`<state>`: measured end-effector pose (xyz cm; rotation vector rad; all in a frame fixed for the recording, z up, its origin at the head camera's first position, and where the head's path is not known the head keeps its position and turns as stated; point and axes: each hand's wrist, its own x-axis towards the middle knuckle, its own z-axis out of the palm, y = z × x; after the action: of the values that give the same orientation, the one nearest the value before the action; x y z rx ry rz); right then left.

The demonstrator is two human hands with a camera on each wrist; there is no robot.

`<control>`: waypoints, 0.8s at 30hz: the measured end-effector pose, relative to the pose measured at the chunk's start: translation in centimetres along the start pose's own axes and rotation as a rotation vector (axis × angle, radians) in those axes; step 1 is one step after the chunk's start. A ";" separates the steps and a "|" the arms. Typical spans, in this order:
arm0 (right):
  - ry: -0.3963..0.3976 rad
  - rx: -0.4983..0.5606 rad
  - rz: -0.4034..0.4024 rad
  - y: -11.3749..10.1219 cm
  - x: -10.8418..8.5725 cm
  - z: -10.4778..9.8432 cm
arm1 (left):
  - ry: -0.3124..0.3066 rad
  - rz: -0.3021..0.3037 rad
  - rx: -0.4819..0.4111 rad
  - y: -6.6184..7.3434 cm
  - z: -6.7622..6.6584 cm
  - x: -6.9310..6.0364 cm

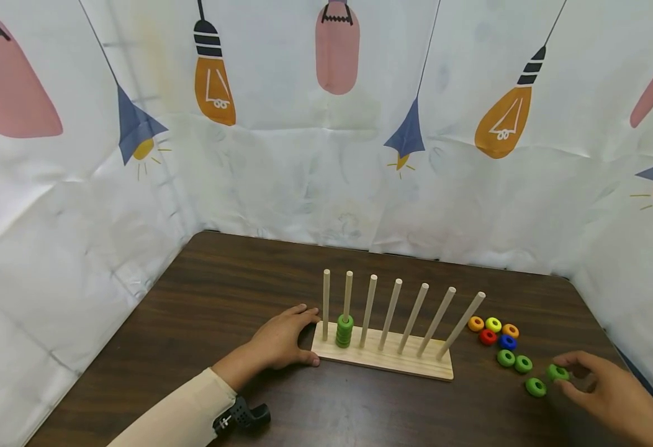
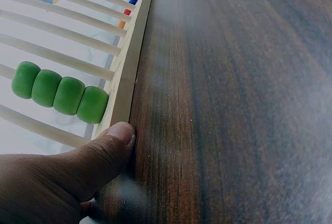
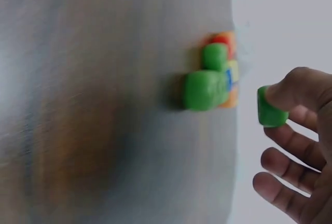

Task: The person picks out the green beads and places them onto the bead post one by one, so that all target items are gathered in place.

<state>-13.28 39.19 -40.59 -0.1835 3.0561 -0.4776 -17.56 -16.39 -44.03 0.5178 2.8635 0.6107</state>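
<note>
Pale sleeve (image 1: 181,413), loose green rings (image 1: 521,369) between held ring (image 3: 271,115) and board (image 1: 382,359), curtain (image 1: 282,180)

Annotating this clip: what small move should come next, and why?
I'd probably carry the green ring to the second peg from the left: the right hand pinches it, that peg bears four green rings, and the left hand holds the base.

No text, label, brand, number or sign can be read on anything shown in the views.
</note>
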 end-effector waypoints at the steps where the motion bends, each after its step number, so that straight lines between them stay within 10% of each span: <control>1: 0.046 0.008 -0.027 -0.4 0.0 -0.3 | 0.000 0.001 -0.001 0.0 0.0 0.0; 7: 0.242 0.077 -0.164 -2.5 0.4 -1.9 | 0.001 0.006 -0.007 0.0 -0.1 0.0; 24: 0.335 0.106 -0.327 -7.6 1.8 -6.0 | -0.006 0.003 -0.003 -0.1 0.0 0.1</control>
<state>-14.55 33.58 -32.64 -0.6711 3.3213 -0.7566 -17.69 -16.46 -44.06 0.5233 2.8561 0.6127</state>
